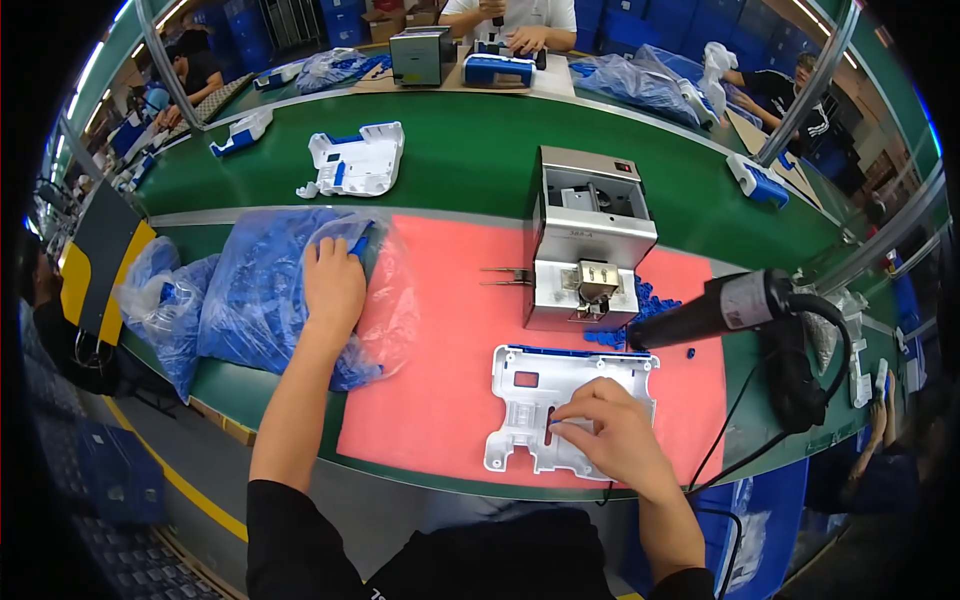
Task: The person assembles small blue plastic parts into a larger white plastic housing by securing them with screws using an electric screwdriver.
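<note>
My left hand (335, 285) reaches onto a clear plastic bag (265, 290) filled with blue plastic parts. Its fingers are closed at the bag's open side, on a blue plastic part (358, 246) that sticks out beside the fingertips. In front of me a white plastic housing shell (520, 415) lies inner side up, with a blue strip (570, 352) along its far edge. Over this shell, my right hand (610, 430) pinches a small blue piece (554, 424) between thumb and fingertips, close to a slot. Whether the piece touches the shell I cannot tell.
A metal screw feeder (590, 250) stands on the pink mat (450, 300), small blue pieces (650, 298) beside it. A black tool with a cable (715, 305) slants in at right. Beyond, another white shell (360, 160) lies on the green belt (460, 150); co-workers sit around.
</note>
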`<move>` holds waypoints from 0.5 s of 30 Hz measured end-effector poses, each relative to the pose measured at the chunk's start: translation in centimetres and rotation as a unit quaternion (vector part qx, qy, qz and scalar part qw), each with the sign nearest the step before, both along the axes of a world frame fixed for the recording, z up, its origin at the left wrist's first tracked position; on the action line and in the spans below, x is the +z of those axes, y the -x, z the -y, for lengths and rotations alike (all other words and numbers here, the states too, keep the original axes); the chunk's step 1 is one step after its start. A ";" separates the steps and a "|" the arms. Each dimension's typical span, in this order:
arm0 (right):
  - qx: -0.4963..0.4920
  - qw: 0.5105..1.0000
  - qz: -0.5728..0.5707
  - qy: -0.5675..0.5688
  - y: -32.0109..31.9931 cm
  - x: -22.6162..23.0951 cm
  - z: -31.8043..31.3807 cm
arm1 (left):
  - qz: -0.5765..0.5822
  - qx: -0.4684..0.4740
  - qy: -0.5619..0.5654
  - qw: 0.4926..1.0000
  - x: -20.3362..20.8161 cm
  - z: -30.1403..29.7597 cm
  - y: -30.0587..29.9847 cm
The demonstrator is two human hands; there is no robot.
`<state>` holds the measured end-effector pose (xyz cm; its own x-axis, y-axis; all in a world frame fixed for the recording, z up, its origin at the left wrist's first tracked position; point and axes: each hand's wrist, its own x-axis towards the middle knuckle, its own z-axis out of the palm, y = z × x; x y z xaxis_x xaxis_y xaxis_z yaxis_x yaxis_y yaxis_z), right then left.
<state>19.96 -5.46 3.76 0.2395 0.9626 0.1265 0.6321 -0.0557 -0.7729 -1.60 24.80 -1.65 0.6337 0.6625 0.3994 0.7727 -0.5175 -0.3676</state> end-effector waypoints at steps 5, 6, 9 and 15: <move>0.013 0.993 0.114 0.003 0.8 -1.5 0.4 | 0.203 -0.090 -0.001 0.975 1.6 1.5 0.1; 0.014 0.993 0.115 0.003 1.0 -1.4 0.2 | 0.204 -0.088 -0.002 0.975 2.4 2.1 0.1; -0.012 0.988 0.152 -0.002 1.2 -1.2 0.2 | 0.460 -0.161 0.173 0.856 5.0 5.6 -0.9; -0.042 0.982 -0.174 -0.055 1.6 2.4 0.9 | 0.490 -0.296 0.542 0.615 4.9 20.2 -3.3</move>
<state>18.33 -6.36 6.19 0.3646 0.9227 0.1251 0.3255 -0.0004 -0.9455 1.71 4.58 3.23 0.6997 0.6446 0.3082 -0.0934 -0.3451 0.9339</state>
